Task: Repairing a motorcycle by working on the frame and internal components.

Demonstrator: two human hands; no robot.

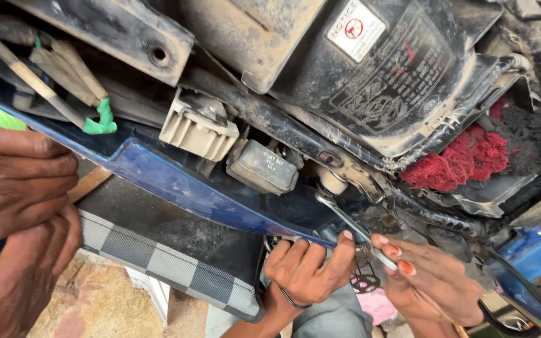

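A black tub (402, 81) is filling the top, dusty, carrying a white rectangular sticker (356, 28) with a red circle. A blue panel (176, 181) is running diagonally below it, above a checkered mat (158, 256) and sandy ground. Another person's hands (20, 206) are pressing in from the left. A red rag (464, 159) is lying at the right. The spanner (352, 228) is slanting from upper left, head at the frame, down to the right hand (433, 281), which is pinching its lower end. The left hand (308, 266) is curling against the panel's edge; its hold is unclear.
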